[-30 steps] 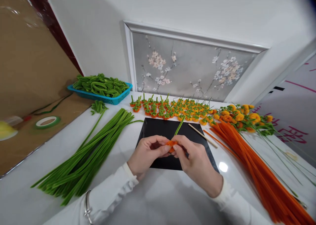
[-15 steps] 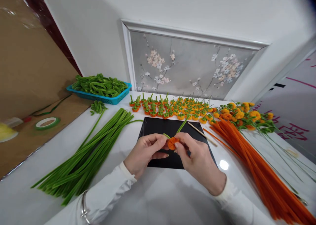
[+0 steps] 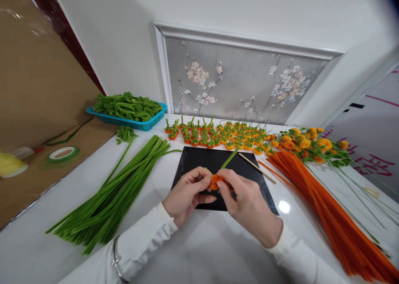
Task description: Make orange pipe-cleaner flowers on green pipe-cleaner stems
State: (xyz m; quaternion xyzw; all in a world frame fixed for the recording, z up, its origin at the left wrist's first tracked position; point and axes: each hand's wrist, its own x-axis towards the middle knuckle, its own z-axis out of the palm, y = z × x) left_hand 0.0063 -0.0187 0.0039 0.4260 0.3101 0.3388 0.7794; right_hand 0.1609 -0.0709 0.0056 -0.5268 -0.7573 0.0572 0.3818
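Observation:
Between both hands is a small orange pipe-cleaner flower, held above a black board. My left hand pinches its left side between thumb and fingers. On the other side, my right hand grips it with thumb and forefinger. A green pipe-cleaner stem slants up and away behind the right fingers; where it joins the flower is hidden. A thin wooden stick lies across the board's right edge.
Green pipe cleaners lie at left, orange ones at right. Behind the board stand rows of small orange and yellow flowers. A blue basket holds green pieces at back left. Stemmed flowers lie back right. Green tape rests at far left.
The orange flower has turned a little in my fingers and its petals look more spread. Both hands stay closed on it, shifted only slightly.

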